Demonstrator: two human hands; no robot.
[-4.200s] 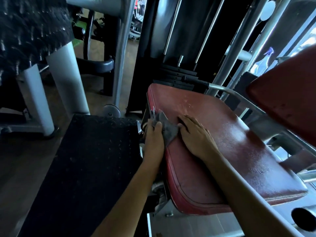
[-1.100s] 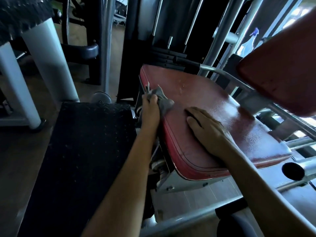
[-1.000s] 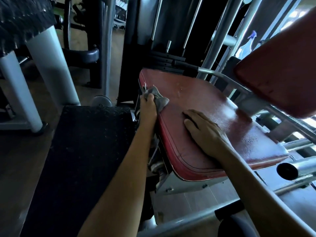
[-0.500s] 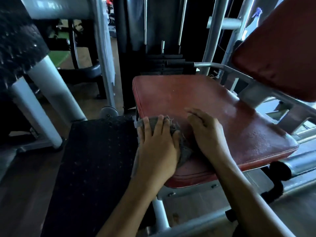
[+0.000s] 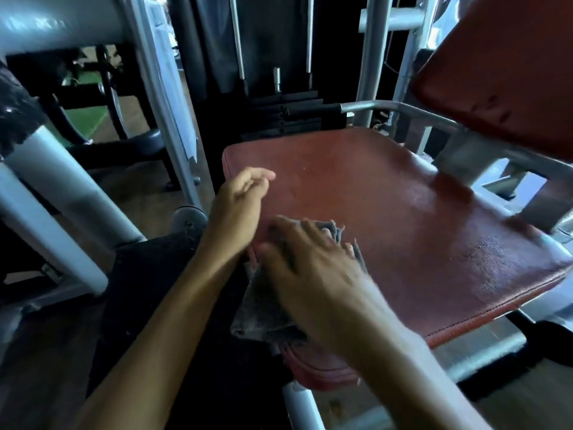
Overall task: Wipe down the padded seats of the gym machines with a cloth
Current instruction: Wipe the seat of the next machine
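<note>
A grey cloth (image 5: 263, 311) is being pressed onto the near left corner of the red padded seat (image 5: 403, 218) by the right hand (image 5: 310, 262). Its fingers are being laid spread and fairly straight on top of the cloth, and the hand is blurred. Part of the cloth is hanging down over the seat's left edge. The left hand (image 5: 238, 209) is being held at that same edge, just beside the right hand, with its fingers loosely curled and nothing gripped. A red backrest pad (image 5: 502, 72) is rising at the upper right, and a black weight stack (image 5: 288, 116) is standing behind the seat.
</note>
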